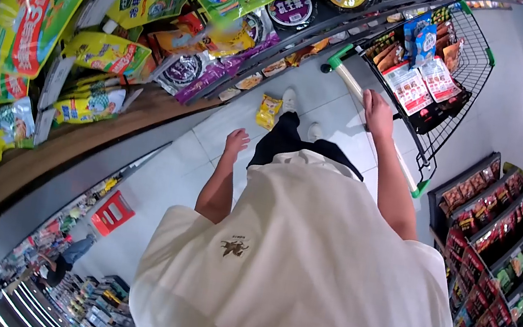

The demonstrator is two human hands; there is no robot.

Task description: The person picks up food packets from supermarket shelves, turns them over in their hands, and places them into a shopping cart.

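Observation:
My right hand (377,113) is wrapped round the pale handle bar (354,86) of a shopping cart (464,55) with green corner pieces. Inside the cart lie a blue bag (420,39), several brown packets and red-and-white printed packs (407,87). My left hand (237,142) hangs beside my body, fingers loosely apart, with nothing visible in it. Just past it, a yellow packet (268,111) appears to lie on the tiled floor, close to my white shoe (290,100).
Shelving with yellow-green seasoning bags (33,14) and round-lidded tubs (292,9) runs along the left. A rack of red packets (498,201) stands at the right. Behind, at lower left, are another person (65,261) and a red sign or box (112,214).

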